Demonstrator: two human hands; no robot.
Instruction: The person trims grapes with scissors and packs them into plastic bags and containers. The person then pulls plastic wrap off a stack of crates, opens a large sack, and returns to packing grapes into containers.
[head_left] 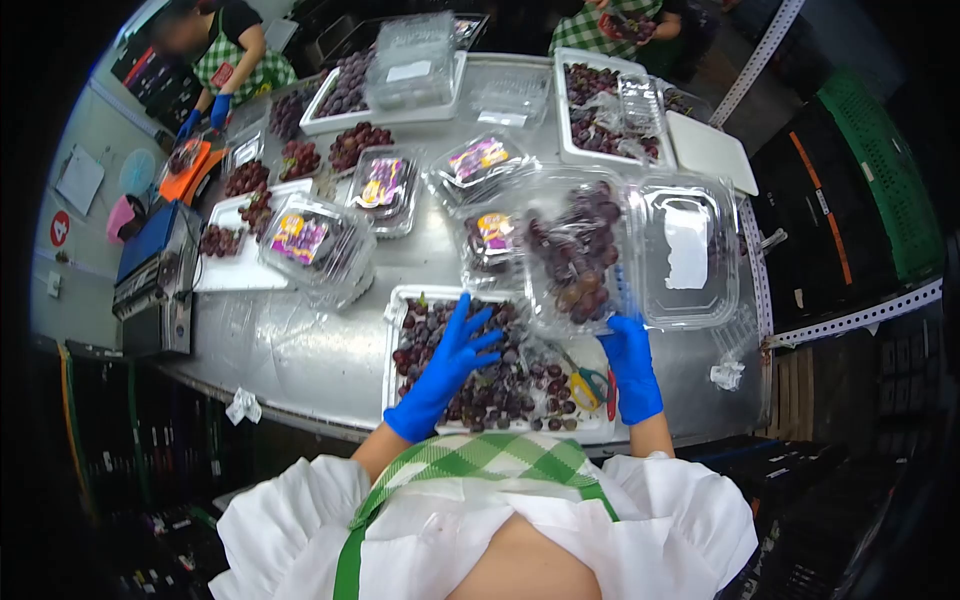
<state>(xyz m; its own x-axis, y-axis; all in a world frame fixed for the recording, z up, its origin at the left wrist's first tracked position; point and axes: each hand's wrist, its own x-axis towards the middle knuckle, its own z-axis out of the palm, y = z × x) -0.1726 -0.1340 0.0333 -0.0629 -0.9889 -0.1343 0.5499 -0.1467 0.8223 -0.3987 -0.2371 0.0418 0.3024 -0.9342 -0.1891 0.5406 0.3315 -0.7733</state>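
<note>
My left hand (447,368), in a blue glove, has its fingers spread over the loose dark grapes (480,385) in a white tray (392,352). Whether it touches the grapes I cannot tell. My right hand (630,362), also gloved in blue, grips the near edge of an open clear plastic clamshell (545,310). One half of the clamshell holds a bunch of dark red grapes (580,245); its lid (735,255), with a white patch, lies to the right. Scissors with yellow and green handles (588,388) rest at the tray's right end, near a red-handled item (611,395).
Closed grape packs with purple-yellow labels (383,185) stand on the metal table (250,335). Other grape trays (565,120) and stacked empty clamshells (412,60) are at the back. A scale (155,275) is at left. Two co-workers in checkered aprons (240,75) stand across the table.
</note>
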